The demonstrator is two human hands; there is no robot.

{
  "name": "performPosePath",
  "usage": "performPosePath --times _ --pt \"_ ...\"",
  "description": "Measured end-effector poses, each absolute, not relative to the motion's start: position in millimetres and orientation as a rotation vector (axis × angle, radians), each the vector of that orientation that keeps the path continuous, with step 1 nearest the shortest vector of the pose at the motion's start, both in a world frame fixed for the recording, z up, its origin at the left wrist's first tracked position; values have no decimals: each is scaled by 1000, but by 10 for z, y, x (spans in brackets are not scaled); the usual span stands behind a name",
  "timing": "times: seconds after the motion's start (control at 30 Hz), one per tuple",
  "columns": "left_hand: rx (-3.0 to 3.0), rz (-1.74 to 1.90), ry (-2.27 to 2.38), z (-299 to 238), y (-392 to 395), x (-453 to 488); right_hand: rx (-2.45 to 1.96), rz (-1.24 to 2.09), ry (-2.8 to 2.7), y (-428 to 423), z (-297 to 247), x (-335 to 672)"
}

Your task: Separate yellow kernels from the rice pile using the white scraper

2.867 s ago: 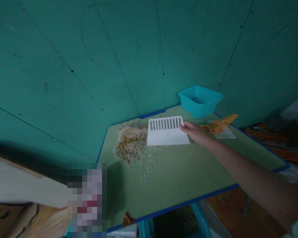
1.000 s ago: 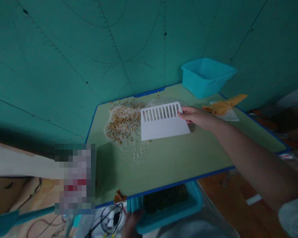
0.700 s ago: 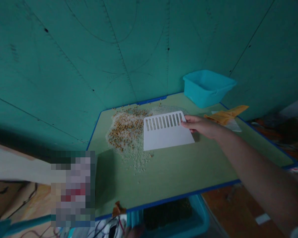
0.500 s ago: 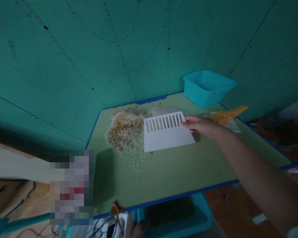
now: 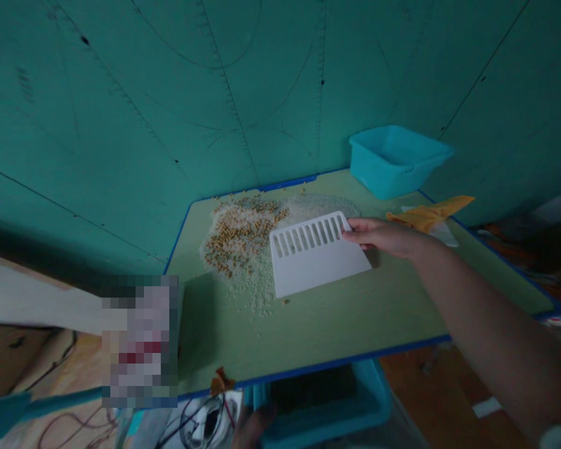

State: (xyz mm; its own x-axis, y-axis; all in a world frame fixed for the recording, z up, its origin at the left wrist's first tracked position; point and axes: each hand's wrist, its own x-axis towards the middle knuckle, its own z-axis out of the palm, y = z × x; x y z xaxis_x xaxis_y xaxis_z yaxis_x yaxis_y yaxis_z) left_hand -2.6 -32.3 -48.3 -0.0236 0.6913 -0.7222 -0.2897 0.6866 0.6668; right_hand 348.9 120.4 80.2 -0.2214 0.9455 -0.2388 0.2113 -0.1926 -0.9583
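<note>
My right hand (image 5: 388, 238) pinches the right upper corner of a white plastic scraper (image 5: 322, 273), which has a row of slots along its top. The blade stands tilted above the table, beside a spread pile of white rice-like grains (image 5: 257, 293) mixed with yellow soybeans (image 5: 236, 240). A single bean (image 5: 285, 302) lies just below the blade's left corner. At the bottom edge, my left hand (image 5: 255, 425) is dark and partly cut off. It grips the left rim of a blue bin (image 5: 381, 399) below the table edge, with dark contents inside.
A blue tub (image 5: 395, 165) stands at the table's back right. An orange cloth (image 5: 430, 214) lies on a white sheet near it. The pale green table (image 5: 355, 324) has a blue edge and meets a green wall. A blurred-out box (image 5: 144, 343) and cables (image 5: 187, 421) are at the left.
The scraper's lower left corner has swung slightly down toward me, and the lone bean shows more clearly. My left hand stays at the bin. The view has shifted a little.
</note>
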Motion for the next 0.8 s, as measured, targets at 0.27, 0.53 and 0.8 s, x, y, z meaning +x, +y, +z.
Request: performPosePath --times 0.27,0.53,0.8 --pt "270 745 1395 -330 -278 -28 -1396 1547 -1475 1149 840 3451" --pt "377 888 1359 62 -347 107 -1281 1826 -1595 1100 872 3440" --pt "391 891 1319 185 -396 135 -1209 2038 -1652 1006 876 3387"
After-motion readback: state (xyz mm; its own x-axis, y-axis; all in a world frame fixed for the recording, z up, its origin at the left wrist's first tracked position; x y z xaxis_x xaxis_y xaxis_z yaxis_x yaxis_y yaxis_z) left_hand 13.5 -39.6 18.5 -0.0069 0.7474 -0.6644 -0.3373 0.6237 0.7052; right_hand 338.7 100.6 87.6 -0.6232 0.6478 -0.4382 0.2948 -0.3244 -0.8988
